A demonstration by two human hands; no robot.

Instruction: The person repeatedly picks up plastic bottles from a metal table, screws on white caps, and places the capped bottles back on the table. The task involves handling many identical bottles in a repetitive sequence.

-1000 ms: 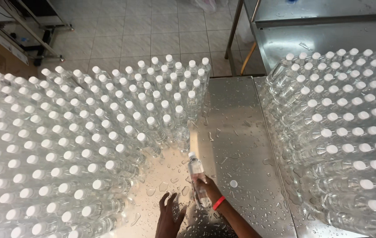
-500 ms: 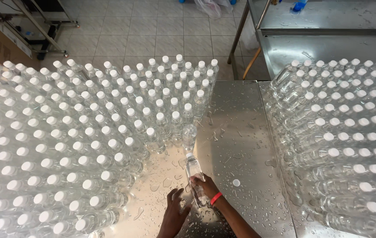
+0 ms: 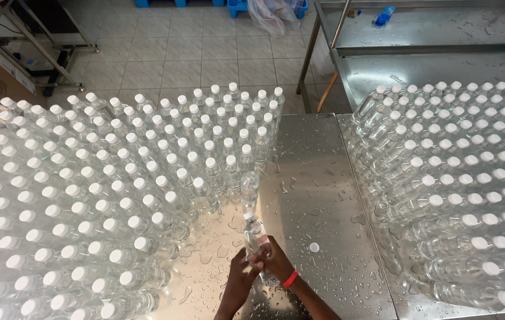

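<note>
Here, low in the middle of the view, I have both hands on one clear plastic bottle point(image 3: 255, 234). My right hand point(image 3: 275, 259), the one with the red wristband point(image 3: 290, 278), is wrapped around the bottle's lower part from the right, fingers closed on it. My left hand point(image 3: 242, 277) comes up from below and to the left, its fingertips pressed against the same lower end; it touches the bottle, but I cannot tell how firmly it grips.

The bottle's long axis runs almost straight away from me, tilted a little to the left, with the far end pointing at the crowd of capped bottles point(image 3: 86, 201) that fills the left side of the wet steel table point(image 3: 317, 178). That far end sits just short of the nearest standing bottle in the front row, close but apart from it as far as I can see. Whether the far end carries a cap is hard to make out.

So the bottle lies ahead of my grip, not beside it. A loose white cap point(image 3: 314, 247) rests on the table just right of my right hand. Another mass of capped bottles point(image 3: 472, 195) lies well apart on the right.
</note>
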